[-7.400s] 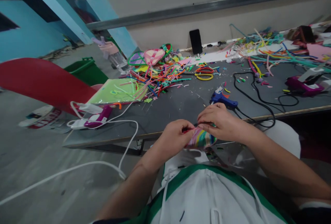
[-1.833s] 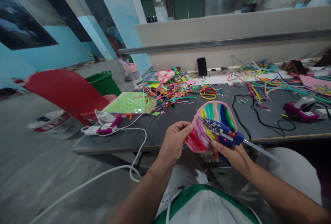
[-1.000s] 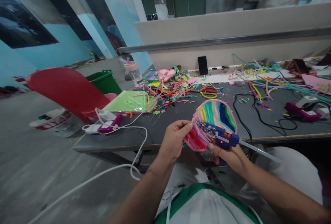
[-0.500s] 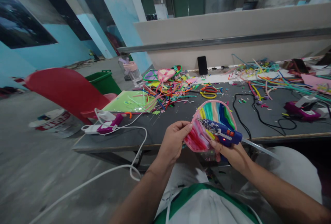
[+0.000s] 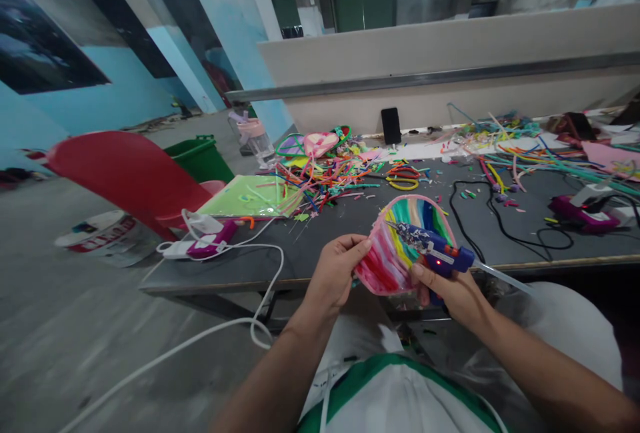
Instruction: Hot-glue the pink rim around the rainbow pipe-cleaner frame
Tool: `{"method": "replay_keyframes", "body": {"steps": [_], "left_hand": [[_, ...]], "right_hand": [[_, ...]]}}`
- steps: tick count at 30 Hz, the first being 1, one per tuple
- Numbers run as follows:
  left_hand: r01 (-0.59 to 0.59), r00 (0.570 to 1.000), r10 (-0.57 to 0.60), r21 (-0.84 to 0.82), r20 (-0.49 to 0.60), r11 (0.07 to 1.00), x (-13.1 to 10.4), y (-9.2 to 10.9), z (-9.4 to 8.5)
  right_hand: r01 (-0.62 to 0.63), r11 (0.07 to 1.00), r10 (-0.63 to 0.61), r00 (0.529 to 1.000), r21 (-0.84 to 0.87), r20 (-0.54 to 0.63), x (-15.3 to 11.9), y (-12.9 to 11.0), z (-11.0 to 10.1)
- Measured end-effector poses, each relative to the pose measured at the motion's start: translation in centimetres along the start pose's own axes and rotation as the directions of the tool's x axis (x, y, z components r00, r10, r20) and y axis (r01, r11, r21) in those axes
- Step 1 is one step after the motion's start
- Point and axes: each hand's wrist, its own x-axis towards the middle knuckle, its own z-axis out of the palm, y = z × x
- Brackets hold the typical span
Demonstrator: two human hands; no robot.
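Observation:
My left hand (image 5: 341,263) pinches the left edge of a round craft piece (image 5: 383,263), held tilted above the table's front edge. Its face is covered with stripes of pipe cleaner in pink, red, yellow, green and blue, inside a pink rim. My right hand (image 5: 443,286) is wrapped round a blue hot glue gun (image 5: 430,246) with a small red light. A clear glue stick (image 5: 505,280) sticks out of its back end. The gun's nozzle points left, over the yellow and pink stripes; whether it touches them I cannot tell. Part of the craft piece is hidden behind the gun.
A heap of pipe cleaners (image 5: 330,176) lies on the grey table (image 5: 240,272), near a green packet (image 5: 250,196). Purple power strips (image 5: 215,240) with cables sit at both sides. A phone (image 5: 391,126) leans at the back. A red chair (image 5: 125,173) stands left.
My right hand has shifted the glue gun slightly right, so its nozzle lies further in from the craft piece's left rim. The left hand has stayed in place.

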Motion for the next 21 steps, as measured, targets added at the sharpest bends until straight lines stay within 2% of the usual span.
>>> {"method": "replay_keyframes", "body": {"steps": [9, 21], "left_hand": [[0.034, 0.999, -0.034, -0.009, 0.006, 0.999, 0.5, 0.3, -0.3], [0.04, 0.999, -0.04, -0.003, 0.024, 0.999, 0.5, 0.4, -0.2]], "right_hand": [[-0.124, 0.99, 0.122, 0.992, 0.069, 0.03, -0.2, 0.4, 1.1], [-0.175, 0.984, 0.176, 0.984, 0.039, -0.017, -0.2, -0.7, 1.5]]}}
